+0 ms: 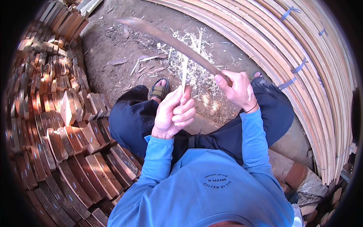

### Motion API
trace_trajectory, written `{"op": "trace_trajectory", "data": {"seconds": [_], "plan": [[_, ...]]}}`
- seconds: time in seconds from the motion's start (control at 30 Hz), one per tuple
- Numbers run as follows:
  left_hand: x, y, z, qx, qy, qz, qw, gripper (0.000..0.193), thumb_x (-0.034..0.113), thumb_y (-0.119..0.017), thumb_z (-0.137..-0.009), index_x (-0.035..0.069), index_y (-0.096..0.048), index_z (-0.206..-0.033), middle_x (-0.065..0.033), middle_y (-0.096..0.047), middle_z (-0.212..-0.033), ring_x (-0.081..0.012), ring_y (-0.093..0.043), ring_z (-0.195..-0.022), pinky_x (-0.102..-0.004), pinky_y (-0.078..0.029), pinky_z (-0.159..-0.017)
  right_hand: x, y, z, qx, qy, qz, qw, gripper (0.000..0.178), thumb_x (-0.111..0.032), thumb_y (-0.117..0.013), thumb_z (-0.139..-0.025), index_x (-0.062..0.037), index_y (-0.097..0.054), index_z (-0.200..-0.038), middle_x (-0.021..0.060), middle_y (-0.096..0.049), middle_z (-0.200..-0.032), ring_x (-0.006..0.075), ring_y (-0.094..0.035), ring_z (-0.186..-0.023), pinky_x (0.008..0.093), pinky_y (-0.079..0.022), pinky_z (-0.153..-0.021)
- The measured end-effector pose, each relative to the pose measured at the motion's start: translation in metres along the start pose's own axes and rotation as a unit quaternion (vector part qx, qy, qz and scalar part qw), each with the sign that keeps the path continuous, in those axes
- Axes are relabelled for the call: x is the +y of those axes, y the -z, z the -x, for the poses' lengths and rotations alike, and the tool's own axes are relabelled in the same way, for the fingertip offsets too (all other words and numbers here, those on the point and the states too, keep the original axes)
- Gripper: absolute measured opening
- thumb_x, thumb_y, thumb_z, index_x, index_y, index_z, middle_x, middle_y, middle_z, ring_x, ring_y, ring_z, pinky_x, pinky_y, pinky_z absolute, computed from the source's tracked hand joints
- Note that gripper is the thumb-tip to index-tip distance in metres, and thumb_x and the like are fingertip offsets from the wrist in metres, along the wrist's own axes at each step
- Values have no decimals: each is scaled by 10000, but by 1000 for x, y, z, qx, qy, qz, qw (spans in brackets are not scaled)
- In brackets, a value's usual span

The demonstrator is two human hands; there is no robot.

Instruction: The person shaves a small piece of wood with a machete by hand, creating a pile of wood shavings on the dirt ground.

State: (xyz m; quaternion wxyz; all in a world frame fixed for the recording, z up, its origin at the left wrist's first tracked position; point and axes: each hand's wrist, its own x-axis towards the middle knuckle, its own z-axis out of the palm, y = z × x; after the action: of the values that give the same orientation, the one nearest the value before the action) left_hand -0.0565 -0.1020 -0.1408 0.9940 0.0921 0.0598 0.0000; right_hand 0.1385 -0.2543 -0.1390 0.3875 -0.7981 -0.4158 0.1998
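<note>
My left hand [175,112] is closed around the lower end of a thin pale wooden stick [184,73], which points up and away from me. In my right hand [239,90] I grip a machete [177,45] by its handle, most of which my fingers hide. Its long, brownish, slightly curved blade reaches out to the upper left and passes over the far part of the stick. Whether the blade touches the stick I cannot tell. Beneath both lies a heap of pale wood shavings [194,77] on the dirt ground.
Stacked cut wooden boards [75,174] rise along my left side. Long thin wood strips [280,49], bundled with blue ties [298,68], curve along the right. My sandalled foot [159,90] rests beside the shavings. Bark and wood scraps [145,62] litter the ground [100,72].
</note>
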Motion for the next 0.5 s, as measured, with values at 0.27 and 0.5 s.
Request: {"op": "trace_trajectory", "data": {"seconds": [0.27, 0.5], "plan": [[0, -20, -6, 56, -25, -81, 995, 301, 303, -357, -1133, 61, -479, -1002, 65, -331, -576, -68, -331, -425, -224, -283, -396, 32, -13, 3, 26, -61, -147, 987, 605, -512, -562, -1030, 21, -608, -747, 100, -459, -561, 177, -426, -539, 374, -344, -538], [-6, 1, -13, 59, -31, -108, 992, 274, 320, -332, -1117, 98, -428, -989, 31, -344, -731, -61, -335, -585, -202, -271, -489, 16, -11, 12, -47, -26, -115, 992, 581, -495, -546, -1040, 25, -587, -787, 115, -439, -591, 195, -414, -552, 377, -352, -546]]}}
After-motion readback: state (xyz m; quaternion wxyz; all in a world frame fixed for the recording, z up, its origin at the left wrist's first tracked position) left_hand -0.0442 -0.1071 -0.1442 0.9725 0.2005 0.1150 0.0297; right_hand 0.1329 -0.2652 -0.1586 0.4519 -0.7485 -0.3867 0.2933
